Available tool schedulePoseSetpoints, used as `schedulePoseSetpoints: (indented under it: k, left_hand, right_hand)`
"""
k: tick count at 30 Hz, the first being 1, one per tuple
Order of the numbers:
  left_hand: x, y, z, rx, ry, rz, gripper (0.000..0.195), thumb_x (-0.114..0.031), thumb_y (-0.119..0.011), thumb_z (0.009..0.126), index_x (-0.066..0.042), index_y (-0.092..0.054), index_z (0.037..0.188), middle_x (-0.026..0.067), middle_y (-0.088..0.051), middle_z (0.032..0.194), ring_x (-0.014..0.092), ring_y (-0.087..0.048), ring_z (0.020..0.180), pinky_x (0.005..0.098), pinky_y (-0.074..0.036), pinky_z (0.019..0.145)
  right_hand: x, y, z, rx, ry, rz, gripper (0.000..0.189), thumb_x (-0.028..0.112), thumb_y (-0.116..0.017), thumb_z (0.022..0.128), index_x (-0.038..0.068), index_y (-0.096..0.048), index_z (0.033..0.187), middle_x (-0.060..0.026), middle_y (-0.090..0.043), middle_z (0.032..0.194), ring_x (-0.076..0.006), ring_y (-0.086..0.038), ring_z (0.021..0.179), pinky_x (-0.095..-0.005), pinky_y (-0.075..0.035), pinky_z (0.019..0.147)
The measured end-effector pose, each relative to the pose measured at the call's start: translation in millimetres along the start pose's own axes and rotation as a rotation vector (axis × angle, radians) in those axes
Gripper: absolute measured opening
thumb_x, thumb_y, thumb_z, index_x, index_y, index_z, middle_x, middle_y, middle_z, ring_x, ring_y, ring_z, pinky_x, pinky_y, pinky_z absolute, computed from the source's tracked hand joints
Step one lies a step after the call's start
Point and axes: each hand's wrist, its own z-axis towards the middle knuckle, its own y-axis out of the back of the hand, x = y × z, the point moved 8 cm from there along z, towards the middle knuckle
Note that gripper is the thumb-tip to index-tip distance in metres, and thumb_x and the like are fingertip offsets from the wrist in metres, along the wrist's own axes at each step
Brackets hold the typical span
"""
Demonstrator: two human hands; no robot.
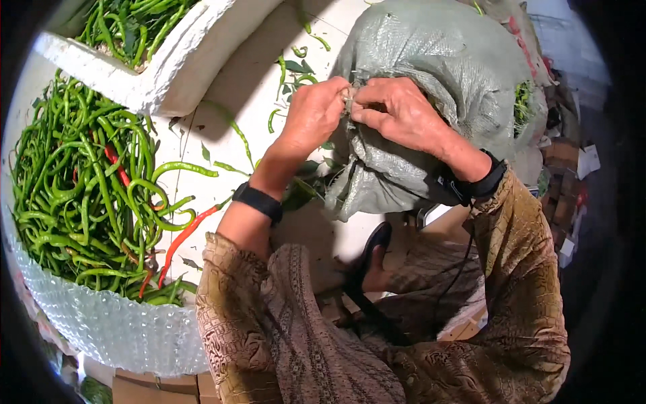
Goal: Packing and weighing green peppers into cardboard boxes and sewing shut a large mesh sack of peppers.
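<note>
A full grey-green woven plastic sack stands on the tiled floor before me, with green stuff showing through its right side. My left hand and my right hand meet at its gathered edge, fingertips almost touching. Between them they pinch a small pale bit at that edge, perhaps string or twisted sack; which, I cannot tell. Green chili peppers lie in a large heap at the left, with a few red ones among them. One long red chili pepper lies at the heap's right side.
A white foam box holding more green peppers stands at the upper left. Loose peppers and leaves lie on the floor between box and sack. Bubble wrap borders the heap's near side. Cardboard lies at the bottom left. My foot is below the sack.
</note>
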Motion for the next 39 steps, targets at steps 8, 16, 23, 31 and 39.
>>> schedulePoseSetpoints:
  k: [8,16,23,31,39]
  left_hand:
    - [-42.6,34.2,17.3,-0.178,-0.528,0.754,0.014,-0.005,-0.062,0.076,-0.007,-0.052,0.086,0.0117,-0.058,0.07,0.034,-0.066,0.067,0.0454,-0.051,0.057]
    - [5.7,14.6,-6.6,-0.17,0.411,-0.799,0.022,-0.014,-0.055,0.098,-0.001,-0.064,0.114,0.0126,-0.072,0.092,0.021,-0.069,0.08,0.0335,-0.055,0.072]
    - [22.9,5.4,-24.6,-0.061,0.717,-1.054,0.027,-0.021,-0.059,0.1,0.002,-0.064,0.112,0.0061,-0.067,0.081,0.013,-0.06,0.066,0.0276,-0.051,0.062]
    - [-72.9,35.1,-73.2,-0.365,-0.053,0.058,0.024,-0.008,-0.053,0.099,0.0,-0.062,0.119,0.0101,-0.071,0.094,0.015,-0.066,0.082,0.0288,-0.051,0.078]
    - [-3.4,13.3,-69.3,-0.405,0.567,-1.429,0.029,-0.016,-0.051,0.102,0.005,-0.053,0.123,0.0105,-0.064,0.103,0.018,-0.062,0.092,0.0284,-0.047,0.083]
  right_hand:
    - [-1.8,-0.6,0.9,-0.025,-0.04,-0.016,0.019,0.02,-0.069,0.085,0.001,-0.066,0.086,-0.0182,-0.064,0.079,-0.039,-0.063,0.079,-0.0474,-0.049,0.074]
    - [9.9,-4.3,-3.3,-0.107,0.066,-0.152,0.016,0.018,-0.068,0.086,0.002,-0.066,0.087,-0.0176,-0.064,0.079,-0.0395,-0.064,0.079,-0.0496,-0.05,0.07]
    - [25.4,-9.5,-10.2,-0.118,0.148,-0.308,0.011,0.011,-0.066,0.084,0.003,-0.06,0.079,-0.0127,-0.057,0.076,-0.0356,-0.063,0.076,-0.0468,-0.052,0.067]
    - [16.8,2.2,-15.2,-0.029,-0.074,0.261,0.024,0.006,-0.062,0.084,0.0,-0.068,0.107,-0.0214,-0.068,0.102,-0.0409,-0.064,0.097,-0.0458,-0.051,0.088]
    - [35.6,-14.7,-12.0,0.016,0.036,-0.05,0.014,0.01,-0.061,0.089,0.0,-0.063,0.098,-0.0232,-0.063,0.09,-0.0448,-0.062,0.09,-0.0526,-0.05,0.08]
